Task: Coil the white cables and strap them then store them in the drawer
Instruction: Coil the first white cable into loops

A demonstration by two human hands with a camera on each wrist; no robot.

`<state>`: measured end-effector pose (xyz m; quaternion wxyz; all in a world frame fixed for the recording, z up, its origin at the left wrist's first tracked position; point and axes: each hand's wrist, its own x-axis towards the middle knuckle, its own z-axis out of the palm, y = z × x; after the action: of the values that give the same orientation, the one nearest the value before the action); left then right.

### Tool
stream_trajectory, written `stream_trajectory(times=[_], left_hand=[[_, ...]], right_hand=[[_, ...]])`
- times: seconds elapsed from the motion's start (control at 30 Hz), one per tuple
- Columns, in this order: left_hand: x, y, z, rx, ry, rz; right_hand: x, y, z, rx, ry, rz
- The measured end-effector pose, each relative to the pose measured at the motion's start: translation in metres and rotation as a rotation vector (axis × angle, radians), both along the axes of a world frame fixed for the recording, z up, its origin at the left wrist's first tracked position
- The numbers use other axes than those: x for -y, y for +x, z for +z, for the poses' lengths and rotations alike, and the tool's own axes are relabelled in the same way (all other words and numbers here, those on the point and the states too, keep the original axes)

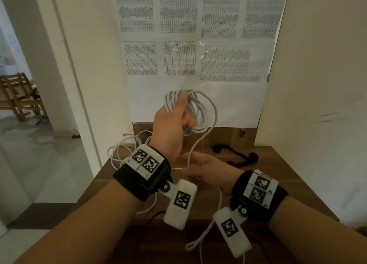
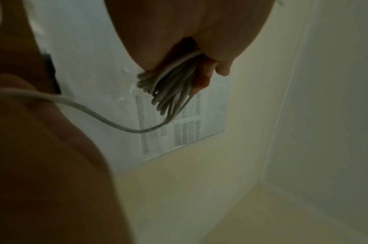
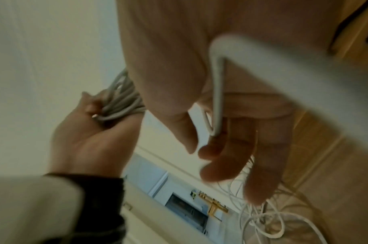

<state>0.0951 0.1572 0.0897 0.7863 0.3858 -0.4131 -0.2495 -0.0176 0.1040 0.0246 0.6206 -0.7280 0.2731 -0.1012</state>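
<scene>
My left hand [image 1: 178, 112] is raised in front of the wall and grips a coil of white cable [image 1: 202, 108] with several loops; the left wrist view shows the bundle [image 2: 170, 89] clamped between thumb and fingers. A single strand runs down from the coil to my right hand [image 1: 200, 170], which is lower, above the table. In the right wrist view the strand [image 3: 218, 92] crosses the palm and bends between thumb and forefinger, which pinch it lightly while the other fingers [image 3: 262, 165] stay nearly straight. The tail [image 1: 198, 242] hangs past the table's front edge.
A second loose white cable [image 1: 127, 146] lies tangled at the left back of the wooden table [image 1: 282, 182]. Black straps [image 1: 236, 154] lie at the back right. Printed sheets [image 1: 178, 57] cover the wall ahead. A doorway with a wooden chair [image 1: 17, 96] opens to the left.
</scene>
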Motion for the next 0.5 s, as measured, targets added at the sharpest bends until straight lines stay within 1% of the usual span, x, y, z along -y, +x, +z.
stream_trajectory(times=[0.07, 0.13, 0.2, 0.23, 0.3, 0.37, 0.4, 0.5], left_hand=[[-0.001, 0.007, -0.008, 0.266, 0.063, 0.13], [-0.005, 0.011, -0.016, 0.485, 0.141, 0.18], [-0.007, 0.014, -0.027, 0.585, 0.219, 0.156], [-0.008, 0.015, -0.032, 0.615, 0.252, 0.122], [-0.008, 0.016, -0.04, 0.678, 0.316, 0.074], [-0.01, 0.015, -0.043, 0.703, 0.352, 0.037], [-0.011, 0.016, -0.043, 0.669, 0.364, 0.006], [-0.012, 0.017, -0.045, 0.44, 0.399, -0.087]], right_hand=[[-0.004, -0.005, 0.004, -0.073, -0.139, 0.106], [-0.008, -0.012, 0.012, -0.19, -0.411, 0.254], [-0.01, -0.018, 0.021, -0.266, -0.697, 0.356], [-0.011, -0.02, 0.027, -0.267, -0.801, 0.368], [-0.009, -0.026, 0.037, -0.217, -0.905, 0.342], [-0.002, -0.035, 0.045, -0.115, -0.895, 0.262], [0.003, -0.04, 0.049, -0.047, -0.88, 0.203], [0.018, -0.053, 0.058, 0.164, -0.868, -0.016]])
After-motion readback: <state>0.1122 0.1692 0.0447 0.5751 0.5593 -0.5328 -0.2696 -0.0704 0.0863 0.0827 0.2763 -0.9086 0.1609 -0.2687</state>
